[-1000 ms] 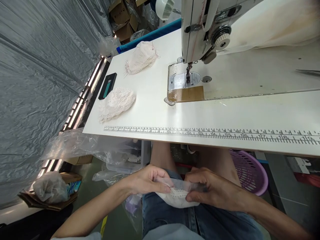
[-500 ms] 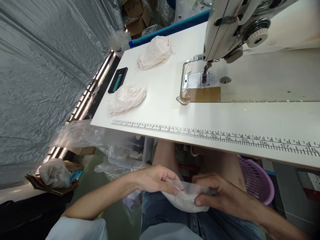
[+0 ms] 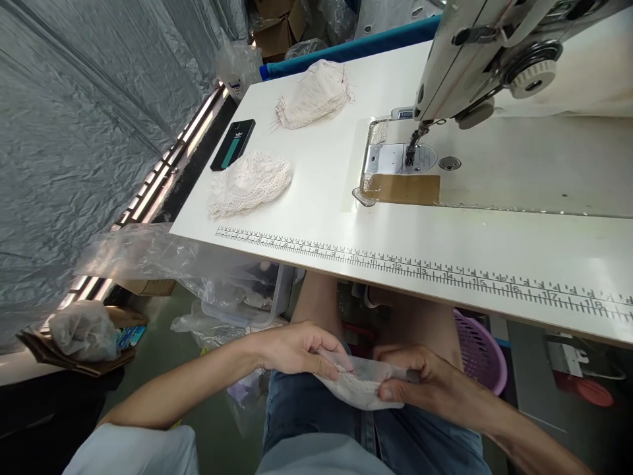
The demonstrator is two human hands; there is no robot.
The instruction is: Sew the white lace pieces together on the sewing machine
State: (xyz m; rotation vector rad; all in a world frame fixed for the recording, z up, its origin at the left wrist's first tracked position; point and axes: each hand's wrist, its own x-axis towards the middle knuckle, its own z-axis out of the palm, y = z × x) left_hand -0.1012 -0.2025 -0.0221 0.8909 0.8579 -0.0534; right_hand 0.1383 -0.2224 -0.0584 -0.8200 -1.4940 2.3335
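Note:
Over my lap, a small piece of sheer white fabric with lace [image 3: 359, 389] is stretched between both hands. My left hand [image 3: 309, 356] pinches its left end between thumb and fingers. At the other end my right hand [image 3: 410, 379] grips it, thumb on the near side; a small dark grey object [image 3: 412, 376], too little to name, shows by those fingers. On the sewing table [image 3: 316, 204] in front lie a white lace piece [image 3: 252, 185] and, farther back, a pile of white fabric pieces [image 3: 316, 95] with loose red threads.
A sewing machine [image 3: 459, 72] stands at the table's right, its needle over the metal plate. A phone [image 3: 233, 145] lies by the left edge, and a ruler strip [image 3: 395, 264] runs along the front. Below are a clear plastic bin [image 3: 281, 297] and a purple basket [image 3: 482, 356].
The view has shifted slightly, so the basket and my hands sit farther left in the picture. Both hands keep their hold on the fabric, with little change in grip.

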